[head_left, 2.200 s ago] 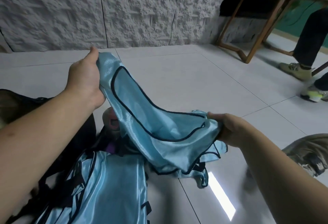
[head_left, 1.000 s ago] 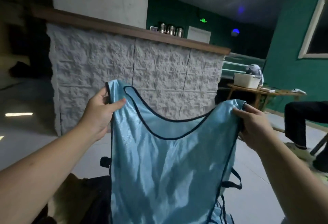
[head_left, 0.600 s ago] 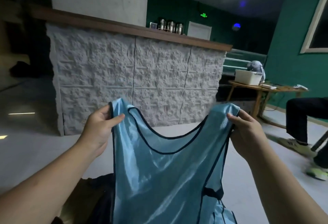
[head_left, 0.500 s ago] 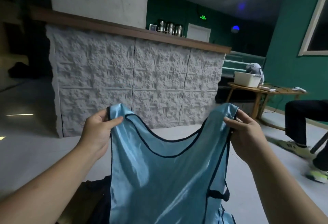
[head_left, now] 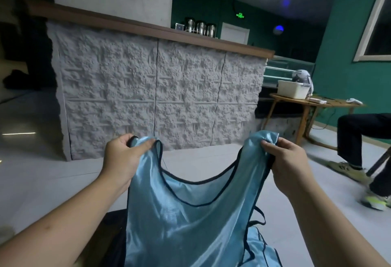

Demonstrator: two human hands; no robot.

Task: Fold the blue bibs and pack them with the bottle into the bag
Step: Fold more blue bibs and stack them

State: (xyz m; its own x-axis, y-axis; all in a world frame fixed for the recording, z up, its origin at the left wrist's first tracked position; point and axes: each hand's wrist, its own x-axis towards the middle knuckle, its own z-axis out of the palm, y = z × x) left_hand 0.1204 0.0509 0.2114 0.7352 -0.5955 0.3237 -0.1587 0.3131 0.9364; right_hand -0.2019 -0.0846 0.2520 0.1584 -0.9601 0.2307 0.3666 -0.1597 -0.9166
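A shiny light-blue bib [head_left: 186, 222] with dark trim hangs spread in front of me, its neckline facing up. My left hand [head_left: 123, 159] pinches the left shoulder strap and my right hand [head_left: 289, 165] pinches the right one. More blue fabric [head_left: 262, 254] lies under it at the bottom right. A strip of the dark bag [head_left: 115, 237] shows at the bib's lower left. The bottle is hidden.
A white textured counter [head_left: 158, 99] with a wooden top stands straight ahead on the pale tiled floor. At right a wooden table [head_left: 306, 106] carries a white tub. A seated person's legs and shoes [head_left: 359, 161] are at the far right.
The bib was lifted off the floor and held up spread by both shoulders. In the last half second my hands have come lower and bunched the straps tighter.
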